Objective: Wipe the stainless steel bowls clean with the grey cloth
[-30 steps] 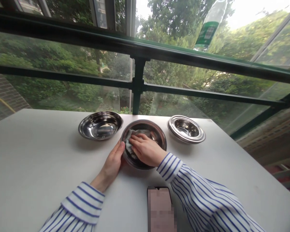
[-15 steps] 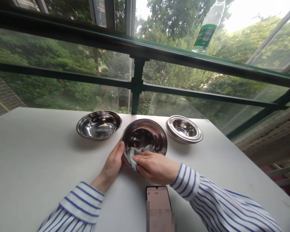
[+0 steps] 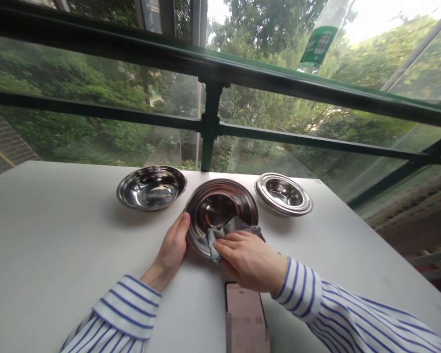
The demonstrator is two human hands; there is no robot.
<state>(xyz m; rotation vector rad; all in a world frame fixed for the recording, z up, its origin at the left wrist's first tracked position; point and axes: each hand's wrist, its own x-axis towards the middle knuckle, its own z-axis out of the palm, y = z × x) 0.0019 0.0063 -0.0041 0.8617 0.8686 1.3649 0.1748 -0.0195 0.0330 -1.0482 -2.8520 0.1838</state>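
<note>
Running out of frame, the white table (image 3: 77, 235) lies beneath the middle bowl (image 3: 220, 208), whose near-right rim is hidden. The left hand (image 3: 173, 245), partly concealed, grips its left side; the right hand (image 3: 248, 257) clutches a half-covered cloth (image 3: 238, 225).

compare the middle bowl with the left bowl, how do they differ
The middle bowl is held at its rim by the left hand; the left bowl is untouched. The right hand has a cloth at the middle bowl's near rim; the left bowl has no cloth on it. The middle bowl looks nearer, the left bowl farther back. Both are round, shiny metal bowls, open side up.
</note>
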